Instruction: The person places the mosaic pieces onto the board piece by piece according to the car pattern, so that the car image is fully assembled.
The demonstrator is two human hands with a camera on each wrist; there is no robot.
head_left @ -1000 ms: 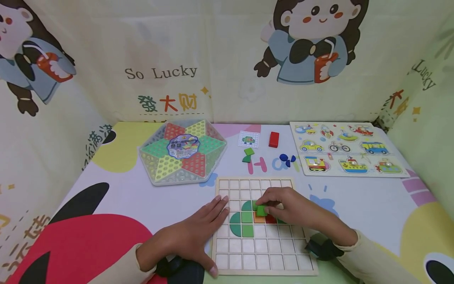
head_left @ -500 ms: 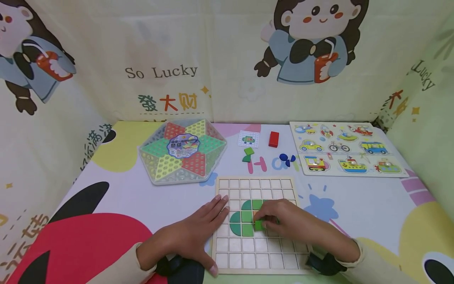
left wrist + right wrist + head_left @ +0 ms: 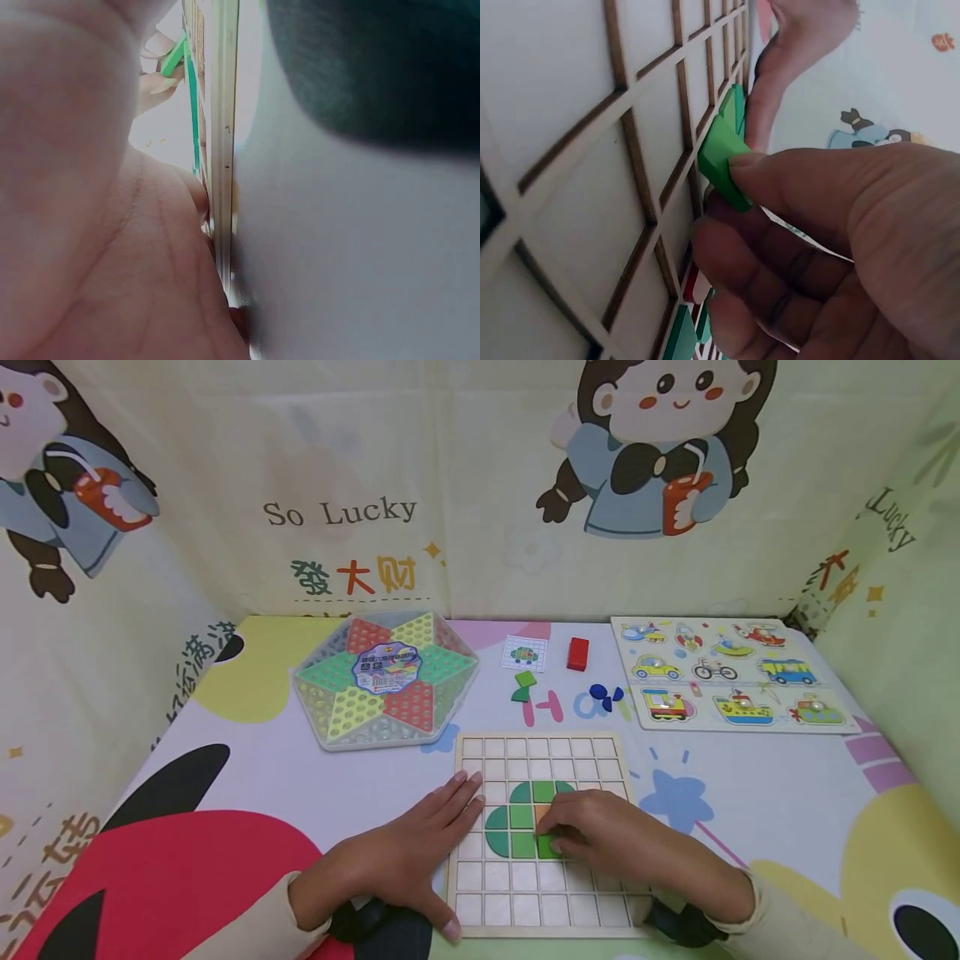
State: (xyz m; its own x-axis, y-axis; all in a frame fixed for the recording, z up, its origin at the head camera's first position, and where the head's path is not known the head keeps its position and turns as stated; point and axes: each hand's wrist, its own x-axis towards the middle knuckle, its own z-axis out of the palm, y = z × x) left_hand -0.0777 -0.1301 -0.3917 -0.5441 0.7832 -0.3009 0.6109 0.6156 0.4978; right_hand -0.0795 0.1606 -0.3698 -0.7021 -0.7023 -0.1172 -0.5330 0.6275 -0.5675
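While the left hand lies spread and released, its thumb at the near left corner and its fingertips on the left edge of the grid board, the right hand is grasping a green square tile between thumb and finger. Grid board: one, pale wood, flat on the tabletop. Green square tile: one, tilted in the right wrist view, at the cell just right of another green square; whether it is fully seated cannot be told. Tiles set in the cells: rounded teal pieces at the left, further green squares beside them, and an orange tile partly hidden by the fingers. Beyond the board, loose: two green pieces touching or nearly so, and a small cluster of blue pieces to their right. Farther back: one red block, upright or flat unclear; one picture card printed with a green design. Far left: one hexagonal game board with a star pattern and a label. Far right: one vehicle puzzle. Rearmost: a cream cloth printed with cartoon figures and "So Lucky".
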